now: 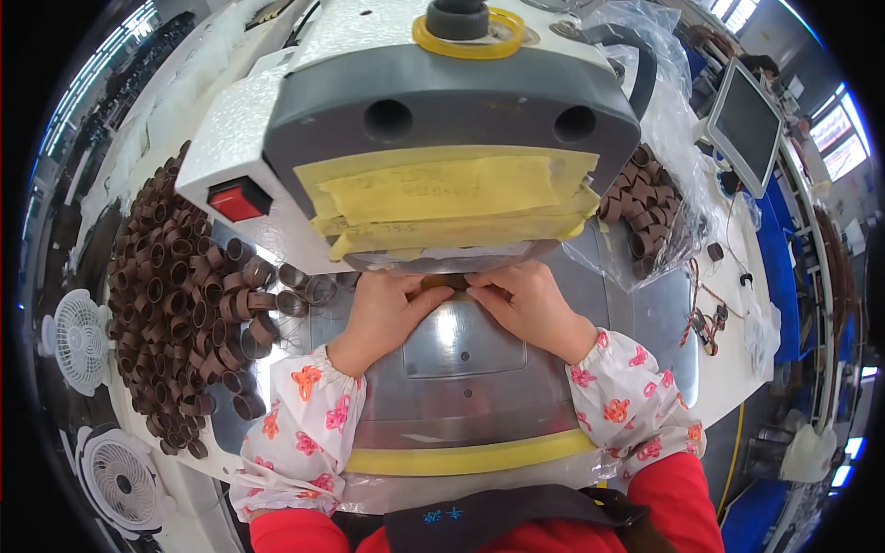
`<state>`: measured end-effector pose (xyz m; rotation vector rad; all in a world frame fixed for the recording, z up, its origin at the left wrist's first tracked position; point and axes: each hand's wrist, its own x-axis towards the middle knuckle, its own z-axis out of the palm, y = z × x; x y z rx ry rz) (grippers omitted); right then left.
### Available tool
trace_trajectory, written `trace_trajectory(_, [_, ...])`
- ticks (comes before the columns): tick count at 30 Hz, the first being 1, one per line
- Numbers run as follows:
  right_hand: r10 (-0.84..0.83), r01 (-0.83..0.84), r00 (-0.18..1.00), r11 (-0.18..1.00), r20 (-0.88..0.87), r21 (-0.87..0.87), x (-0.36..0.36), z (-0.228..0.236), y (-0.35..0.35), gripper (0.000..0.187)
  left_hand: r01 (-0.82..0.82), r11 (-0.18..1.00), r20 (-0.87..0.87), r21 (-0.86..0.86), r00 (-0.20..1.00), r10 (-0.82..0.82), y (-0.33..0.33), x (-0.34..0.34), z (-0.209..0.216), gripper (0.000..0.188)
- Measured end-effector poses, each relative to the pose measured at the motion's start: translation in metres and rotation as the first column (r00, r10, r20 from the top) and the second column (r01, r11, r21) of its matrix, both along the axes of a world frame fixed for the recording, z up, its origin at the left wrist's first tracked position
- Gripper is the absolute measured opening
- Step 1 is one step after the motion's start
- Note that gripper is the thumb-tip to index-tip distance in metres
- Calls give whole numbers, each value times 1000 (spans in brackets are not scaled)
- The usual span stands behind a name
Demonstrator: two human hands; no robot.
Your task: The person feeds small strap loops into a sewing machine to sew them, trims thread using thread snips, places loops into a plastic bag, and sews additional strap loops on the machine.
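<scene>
Head view. Grey-fronted machine (452,106) stood at twelve o'clock, yellow tape (442,189) across its face, red switch (240,199) at its ten o'clock corner. Both hands worked just under its lower edge, close to the picture's centre.

Left hand (385,309) came in from eight o'clock, right hand (527,300) from four. Thumb and forefinger of each appeared to pinch a small brown piece (444,282) between them, one hand at either end. The piece lay at the centre, above the near part of the metal plate (461,346); its far side was hidden by the machine, so its full shape, and whether it touched anything beneath, could not be told.

Progress: one piece in hand, judged as mid-handling, not yet released. At nine o'clock, a large loose heap of brown rings (171,276) spread over the bench, a few straggling toward the left hand. Between two and three o'clock, a smaller lot of bagged rings (641,207) sat in a clear plastic bag (687,207). One lone ring (715,251) lay just beyond the bag. Plenty of pieces on both sides; which lot was finished and which was waiting, the view did not settle.
</scene>
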<state>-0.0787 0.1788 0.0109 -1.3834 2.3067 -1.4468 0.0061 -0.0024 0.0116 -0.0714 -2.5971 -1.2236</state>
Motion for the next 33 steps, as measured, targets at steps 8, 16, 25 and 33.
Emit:
trace_trajectory(8, [-59,60,997,998,45,-16,-6,-1,-4,12,-129,984,181,-121,972,150,4,-4,-16,19])
trace_trajectory(16, [-78,76,994,997,-76,-25,-6,-2,-8,25,-115,966,43,-233,991,128,1,-4,-27,21])
trace_trajectory(25, [-107,103,982,994,-154,-37,-4,0,-10,25,-111,923,-112,-368,991,75,-1,-6,-27,19])
trace_trajectory(33, [-167,199,944,976,-286,89,-7,5,-10,12,-134,967,-78,-219,990,119,1,-12,-30,15])
